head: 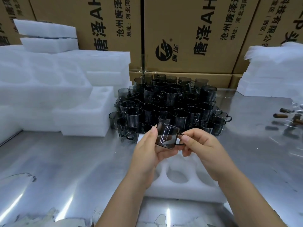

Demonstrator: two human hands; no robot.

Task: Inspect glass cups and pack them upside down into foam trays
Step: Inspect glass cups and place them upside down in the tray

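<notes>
A smoky grey glass cup (166, 136) with a handle is held tilted above the table between both hands. My left hand (148, 153) grips its body from the left and below. My right hand (199, 147) pinches the handle on the cup's right side. Directly below the hands lies a white foam tray (178, 184) with round holes, the visible ones with no cup in them. Behind the hands a stacked pile of several grey glass cups (168, 105) stands on the steel table (68, 169).
White foam trays (49, 89) are stacked at the left, more foam (272, 74) at the right. Cardboard boxes (185, 35) form a wall at the back. Small brown-handled items (285, 114) lie at the right edge.
</notes>
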